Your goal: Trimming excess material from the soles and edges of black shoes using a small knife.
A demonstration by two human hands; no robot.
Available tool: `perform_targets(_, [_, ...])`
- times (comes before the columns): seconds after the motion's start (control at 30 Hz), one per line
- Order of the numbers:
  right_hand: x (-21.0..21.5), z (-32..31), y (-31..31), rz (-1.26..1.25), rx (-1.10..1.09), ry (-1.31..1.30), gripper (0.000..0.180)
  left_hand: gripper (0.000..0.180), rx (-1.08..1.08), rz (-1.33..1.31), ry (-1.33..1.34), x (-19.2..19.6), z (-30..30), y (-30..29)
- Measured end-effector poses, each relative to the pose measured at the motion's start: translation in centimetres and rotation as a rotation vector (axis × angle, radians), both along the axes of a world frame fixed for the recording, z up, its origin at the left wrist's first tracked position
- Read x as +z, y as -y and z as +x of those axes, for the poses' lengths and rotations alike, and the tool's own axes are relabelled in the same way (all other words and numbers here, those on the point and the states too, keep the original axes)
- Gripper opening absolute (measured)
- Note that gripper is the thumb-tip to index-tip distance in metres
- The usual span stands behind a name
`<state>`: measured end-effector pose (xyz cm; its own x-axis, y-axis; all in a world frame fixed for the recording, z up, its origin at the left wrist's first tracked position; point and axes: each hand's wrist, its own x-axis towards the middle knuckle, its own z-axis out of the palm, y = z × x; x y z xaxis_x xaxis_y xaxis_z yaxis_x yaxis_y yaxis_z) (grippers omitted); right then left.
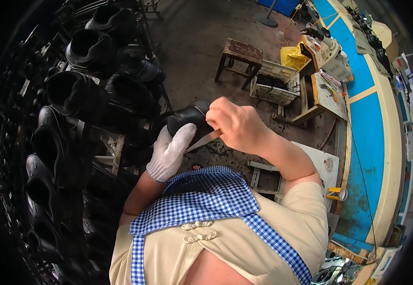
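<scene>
My left hand [170,151], in a white knit glove, grips a black leather shoe [190,115] in front of my chest. The shoe lies sideways, with part of it hidden behind the glove. Against its right end my bare right hand [240,124] is closed in a pinch. From under those fingers a thin, pale, blade-like strip [204,141] slants down to the left, along the shoe's near side. Its kind is not clear, and the fist hides its upper end.
Racks at left hold many black shoes [75,92]. Ahead stand a worn stool [242,51] and a plastic crate [275,95]. At right are a worktable [329,97] with a machine [332,59], a yellow bag [293,57] and a long blue surface [362,126]. Dark scraps litter the floor.
</scene>
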<state>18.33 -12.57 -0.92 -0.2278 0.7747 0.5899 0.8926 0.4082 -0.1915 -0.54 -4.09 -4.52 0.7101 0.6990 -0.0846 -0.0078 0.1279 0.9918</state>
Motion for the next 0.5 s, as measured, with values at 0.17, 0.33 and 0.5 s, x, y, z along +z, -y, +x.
perform_targets(0.17, [-3.1, 1.9, -0.1, -0.197, -0.038, -1.146, 0.012, 0.048, -0.043, -0.233, 0.209, 1.6, 0.0, 0.4])
perform_targets(0.33, [-0.6, 0.9, 0.9, 0.074, 0.034, -0.644, 0.013, 0.052, -0.133, -0.319, 0.328, 1.9, 0.9, 0.0])
perform_targets(0.5, [1.2, 1.6, 1.9, 0.090, 0.002, -0.289, 0.028, 0.047, -0.132, -0.254, 0.241, 1.5, 1.4, 0.6])
